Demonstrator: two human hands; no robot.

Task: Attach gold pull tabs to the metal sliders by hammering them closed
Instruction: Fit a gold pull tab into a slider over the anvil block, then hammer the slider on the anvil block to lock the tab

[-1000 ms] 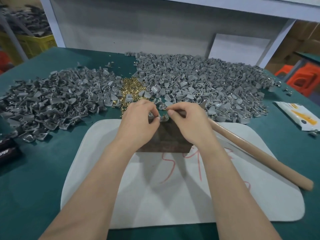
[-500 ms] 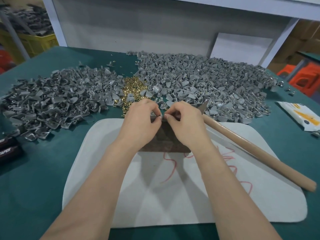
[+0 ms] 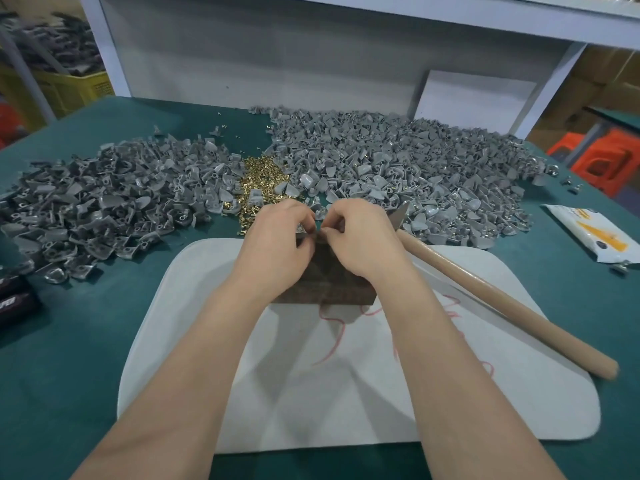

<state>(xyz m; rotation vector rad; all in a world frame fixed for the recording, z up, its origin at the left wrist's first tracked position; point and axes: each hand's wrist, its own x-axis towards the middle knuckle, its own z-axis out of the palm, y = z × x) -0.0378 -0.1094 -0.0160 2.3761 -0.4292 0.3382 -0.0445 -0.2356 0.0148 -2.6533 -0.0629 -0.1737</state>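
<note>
- Our left hand [image 3: 277, 244] and right hand [image 3: 363, 240] meet fingertip to fingertip above the far edge of a dark block [image 3: 325, 282].
- Both hands have their fingers curled in, and together they pinch a small grey piece, which seems to be a slider [image 3: 319, 233]. It is mostly hidden by the fingers.
- We cannot tell whether a gold tab sits in that pinch as well.
- The block stands on a white mat [image 3: 346, 393] with red scribbles, and the mat lies on the green desk [image 3: 69, 341].
- The gold pull tabs [image 3: 261, 181] form a small heap just beyond our left hand, between two wide heaps of grey parts.
- We see the left slider heap [image 3: 114, 199] spread toward the desk's left edge, and the right slider heap [image 3: 398, 168] reaching toward the back right.
- The hammer [image 3: 502, 306] lies untouched on the mat just to the right of our right hand. Its wooden handle slants toward the near right, and its metal head is against the right heap.
- A white packet [image 3: 588, 237] lies at the desk's right edge, and a dark box [image 3: 14, 299] at its left edge.
</note>
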